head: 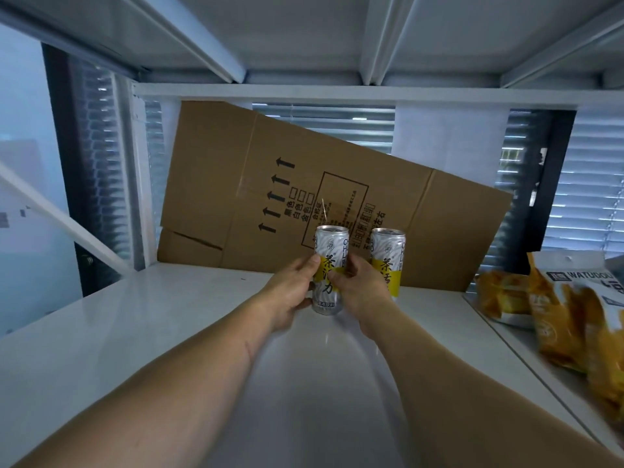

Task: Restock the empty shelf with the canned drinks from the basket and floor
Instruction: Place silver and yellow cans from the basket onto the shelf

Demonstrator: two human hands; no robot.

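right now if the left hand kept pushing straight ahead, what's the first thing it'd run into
Probably the flattened cardboard sheet leaning at the shelf's back; the left hand and its can point at it, though depth is unclear.

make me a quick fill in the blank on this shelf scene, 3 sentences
1. Both hands, left hand and right hand, hold one silver and yellow ____.
2. The second can stands to the ____ of the held can.
3. Behind the cans a flattened ____ box leans at the back of the white shelf.

Missing words: can; right; cardboard
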